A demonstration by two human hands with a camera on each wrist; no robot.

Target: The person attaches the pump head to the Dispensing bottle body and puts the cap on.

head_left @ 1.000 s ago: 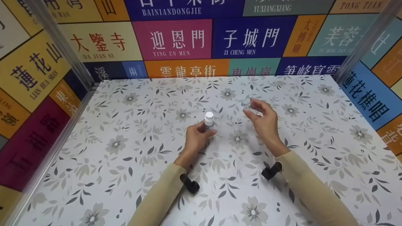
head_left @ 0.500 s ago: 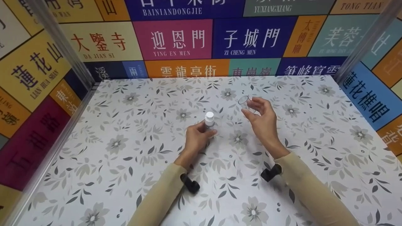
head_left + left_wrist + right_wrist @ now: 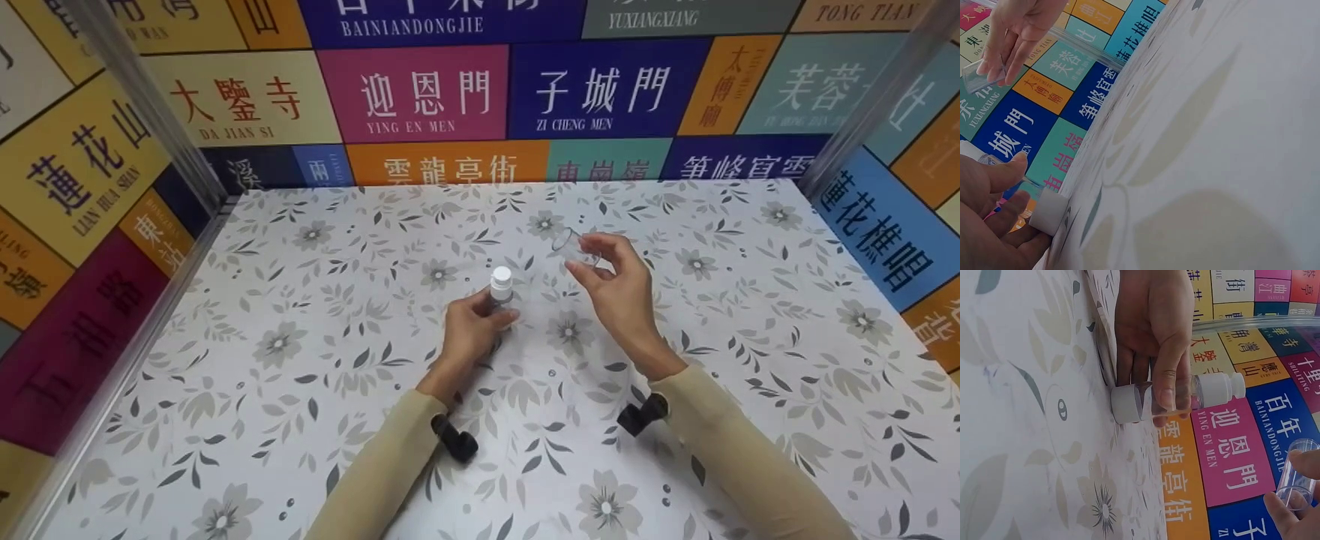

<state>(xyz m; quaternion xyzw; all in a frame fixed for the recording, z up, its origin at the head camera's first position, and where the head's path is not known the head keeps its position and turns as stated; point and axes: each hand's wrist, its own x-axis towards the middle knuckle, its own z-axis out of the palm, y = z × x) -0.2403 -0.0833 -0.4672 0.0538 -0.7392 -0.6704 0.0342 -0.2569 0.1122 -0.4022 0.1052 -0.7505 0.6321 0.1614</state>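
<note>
A small clear bottle (image 3: 499, 289) with a white nozzle top and a white base stands upright on the flowered table (image 3: 300, 420). My left hand (image 3: 471, 330) grips its body; the bottle (image 3: 1185, 396) shows its white base on the table in the right wrist view, and that base (image 3: 1047, 209) also shows by my fingers in the left wrist view. My right hand (image 3: 611, 281) pinches a clear plastic cap (image 3: 571, 246) in the air, up and right of the bottle top. The cap (image 3: 1297, 472) is tilted, open end toward the bottle; the cap (image 3: 982, 76) also appears high in the left wrist view.
Colourful walls with Chinese signs (image 3: 420, 94) close in the table at the back and both sides. Metal posts (image 3: 142, 112) stand at the back corners. A black wrist camera mount (image 3: 454, 442) sits under each forearm.
My right hand has carried the clear cap a little to the left, closer to the bottle top. The left hand and the bottle have stayed put.
</note>
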